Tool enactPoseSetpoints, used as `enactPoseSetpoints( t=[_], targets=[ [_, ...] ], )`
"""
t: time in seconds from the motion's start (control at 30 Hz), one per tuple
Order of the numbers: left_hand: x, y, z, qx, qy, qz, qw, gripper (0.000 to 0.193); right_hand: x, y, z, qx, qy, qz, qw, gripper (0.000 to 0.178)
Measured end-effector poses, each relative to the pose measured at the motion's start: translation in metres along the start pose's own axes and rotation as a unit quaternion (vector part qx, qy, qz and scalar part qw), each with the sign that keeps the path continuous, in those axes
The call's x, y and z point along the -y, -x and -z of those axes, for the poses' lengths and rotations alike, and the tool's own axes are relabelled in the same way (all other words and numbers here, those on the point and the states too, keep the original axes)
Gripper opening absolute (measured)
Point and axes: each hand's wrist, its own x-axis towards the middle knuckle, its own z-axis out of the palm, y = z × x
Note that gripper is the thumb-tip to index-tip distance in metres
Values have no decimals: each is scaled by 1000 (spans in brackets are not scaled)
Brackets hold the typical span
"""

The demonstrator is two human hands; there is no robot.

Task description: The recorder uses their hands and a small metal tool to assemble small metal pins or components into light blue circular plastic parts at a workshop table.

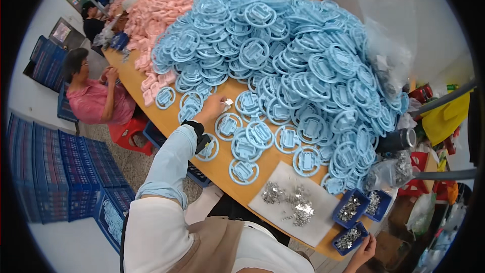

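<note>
My left hand [214,107] reaches over the wooden table with its fingers closed on a small crumpled white piece [228,104], perhaps paper or cloth. Round light-blue plastic frames [228,126] lie loose about this hand, and a black band circles its wrist. At the lower right, my right hand [368,247] is at the outer edge of a small blue bin [335,243] of shiny metal bits, its fingers bent and seemingly pinching the rim. Two more blue bins [337,211] of metal pieces stand just beyond.
A tall heap of blue frames [303,45] covers much of the table [230,179], with pink parts [156,15] behind at left. Metal bits [303,212] lie on a white board [273,213]. Blue crates [55,172] are stacked at left. A seated person [98,96] and others work around the table.
</note>
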Motion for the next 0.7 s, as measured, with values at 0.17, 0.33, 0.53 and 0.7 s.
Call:
enactPoseSetpoints(
  t=[0.17,0.33,0.53,0.7],
  targets=[
    [16,-58,-10,-2,9,-70,997,18,67,14,-58,21,30,-13,999,18],
    [15,-70,-31,-37,-64,-233,970,32,103,13,-93,-7,116,-7,993,16],
    [38,-89,-31,-54,-166,-398,900,31,163,-13,-84,7,142,106,984,17],
    [-37,-42,28,77,-49,-110,990,38,139,47,-56,-71,133,44,988,14]
  ],
)
